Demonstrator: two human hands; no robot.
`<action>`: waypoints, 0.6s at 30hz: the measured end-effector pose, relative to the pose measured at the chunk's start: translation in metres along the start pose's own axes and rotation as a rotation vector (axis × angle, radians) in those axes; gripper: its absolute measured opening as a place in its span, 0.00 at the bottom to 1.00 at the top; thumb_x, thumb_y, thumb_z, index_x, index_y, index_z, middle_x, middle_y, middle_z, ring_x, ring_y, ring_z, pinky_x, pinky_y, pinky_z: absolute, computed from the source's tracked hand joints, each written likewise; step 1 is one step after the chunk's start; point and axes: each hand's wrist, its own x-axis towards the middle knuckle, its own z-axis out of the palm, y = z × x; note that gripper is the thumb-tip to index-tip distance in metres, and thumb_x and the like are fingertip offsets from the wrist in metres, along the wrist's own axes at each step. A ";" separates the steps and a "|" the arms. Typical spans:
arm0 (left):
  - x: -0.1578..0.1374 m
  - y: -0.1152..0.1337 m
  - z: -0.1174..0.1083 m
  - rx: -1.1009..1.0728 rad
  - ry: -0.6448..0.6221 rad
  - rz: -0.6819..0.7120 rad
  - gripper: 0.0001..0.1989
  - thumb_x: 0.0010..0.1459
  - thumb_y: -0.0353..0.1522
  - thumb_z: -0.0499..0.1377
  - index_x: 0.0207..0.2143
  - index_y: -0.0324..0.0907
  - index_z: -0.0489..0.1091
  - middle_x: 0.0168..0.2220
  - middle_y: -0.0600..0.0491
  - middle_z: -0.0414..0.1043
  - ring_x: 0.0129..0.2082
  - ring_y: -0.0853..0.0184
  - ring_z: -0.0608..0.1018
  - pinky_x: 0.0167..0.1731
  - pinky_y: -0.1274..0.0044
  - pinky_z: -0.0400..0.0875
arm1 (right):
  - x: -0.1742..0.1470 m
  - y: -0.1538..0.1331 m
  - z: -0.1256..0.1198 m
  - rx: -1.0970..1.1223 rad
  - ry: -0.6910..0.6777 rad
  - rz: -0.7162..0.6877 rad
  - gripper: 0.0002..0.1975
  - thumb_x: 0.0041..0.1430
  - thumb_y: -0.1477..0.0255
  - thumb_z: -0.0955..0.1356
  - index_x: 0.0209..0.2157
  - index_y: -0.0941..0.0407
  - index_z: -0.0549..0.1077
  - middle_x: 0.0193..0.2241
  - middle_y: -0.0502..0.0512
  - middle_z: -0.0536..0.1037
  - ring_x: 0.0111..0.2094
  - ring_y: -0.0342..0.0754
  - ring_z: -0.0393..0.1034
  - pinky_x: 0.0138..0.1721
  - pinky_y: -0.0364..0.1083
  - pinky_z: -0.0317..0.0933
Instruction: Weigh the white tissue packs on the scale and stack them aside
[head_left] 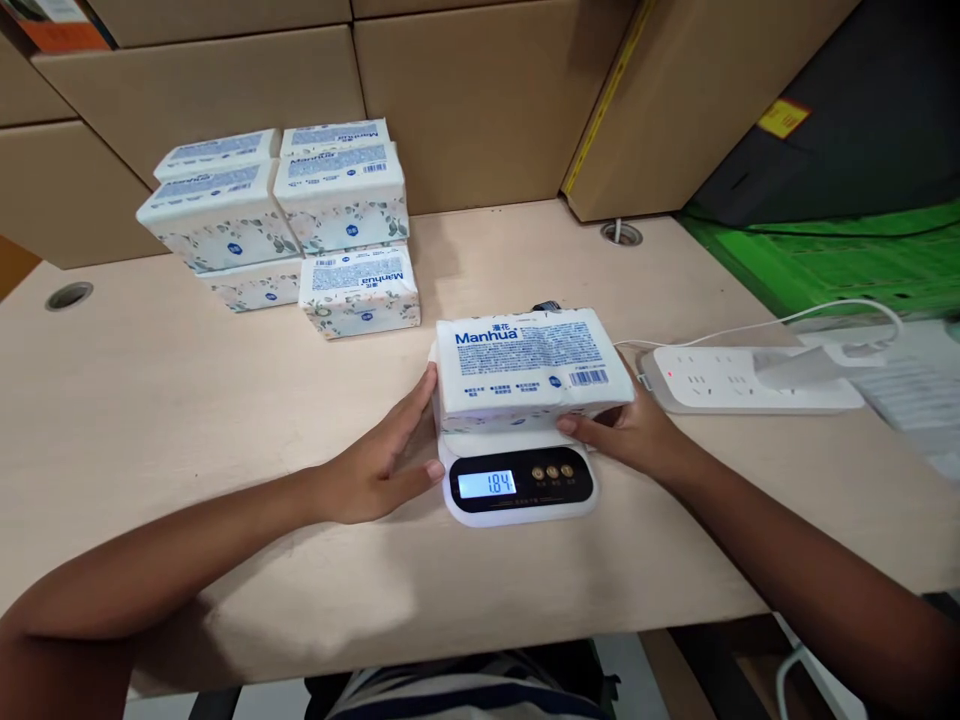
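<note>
A white pack of Manhua tissues [536, 362] with blue print lies on a white digital kitchen scale [525, 515], whose lit display shows digits that look like 184. My right hand [634, 430] grips the pack's right end, thumb against its front side and the other fingers mostly hidden behind it. At the scale's left edge, my left hand [386, 455] has its fingers stretched out and its thumb apart. Those fingertips reach the left side of the scale and pack; whether they press on either, I cannot tell.
Several more tissue packs [341, 205] stand stacked at the back left, against cardboard boxes [480, 110]. On the right, a white power strip [750, 380] has a plugged-in adapter and cable. A green plastic crate [840, 260] sits beyond the table's [225, 420] right side.
</note>
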 end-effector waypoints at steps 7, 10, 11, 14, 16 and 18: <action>0.000 0.004 0.000 -0.027 -0.006 -0.010 0.51 0.75 0.38 0.60 0.78 0.70 0.21 0.84 0.59 0.33 0.83 0.46 0.40 0.79 0.42 0.49 | -0.001 0.008 0.003 0.003 0.049 -0.014 0.55 0.53 0.55 0.82 0.75 0.42 0.56 0.69 0.61 0.75 0.69 0.69 0.72 0.67 0.73 0.70; 0.001 0.007 0.000 -0.041 -0.026 -0.021 0.50 0.77 0.36 0.57 0.78 0.68 0.19 0.84 0.59 0.35 0.83 0.49 0.37 0.80 0.44 0.48 | -0.001 0.008 0.004 -0.012 0.070 -0.028 0.56 0.53 0.59 0.83 0.76 0.42 0.55 0.70 0.62 0.75 0.69 0.69 0.72 0.67 0.74 0.70; 0.002 0.007 0.001 -0.048 -0.030 -0.015 0.49 0.77 0.35 0.57 0.78 0.67 0.19 0.84 0.59 0.36 0.83 0.50 0.37 0.80 0.45 0.48 | -0.001 0.008 0.004 -0.017 0.078 -0.032 0.56 0.53 0.60 0.83 0.76 0.42 0.55 0.70 0.62 0.74 0.69 0.69 0.72 0.67 0.74 0.70; 0.003 0.007 0.001 -0.059 -0.029 -0.003 0.49 0.77 0.36 0.58 0.78 0.68 0.20 0.84 0.58 0.37 0.83 0.50 0.36 0.80 0.44 0.48 | -0.002 0.008 0.004 -0.025 0.077 -0.029 0.55 0.53 0.62 0.83 0.76 0.43 0.55 0.70 0.62 0.75 0.69 0.70 0.71 0.68 0.75 0.68; 0.004 0.008 0.002 -0.065 -0.026 0.002 0.49 0.77 0.36 0.58 0.78 0.69 0.21 0.84 0.58 0.37 0.83 0.50 0.35 0.79 0.43 0.48 | -0.002 0.009 0.004 -0.015 0.064 -0.026 0.55 0.54 0.62 0.82 0.76 0.42 0.55 0.69 0.62 0.75 0.69 0.70 0.72 0.68 0.75 0.68; 0.005 0.010 0.002 -0.076 -0.036 0.010 0.48 0.77 0.36 0.57 0.78 0.69 0.21 0.84 0.59 0.37 0.83 0.51 0.33 0.80 0.43 0.47 | -0.002 0.010 0.003 -0.002 0.048 -0.027 0.54 0.55 0.61 0.82 0.76 0.41 0.54 0.69 0.61 0.75 0.69 0.68 0.72 0.68 0.74 0.68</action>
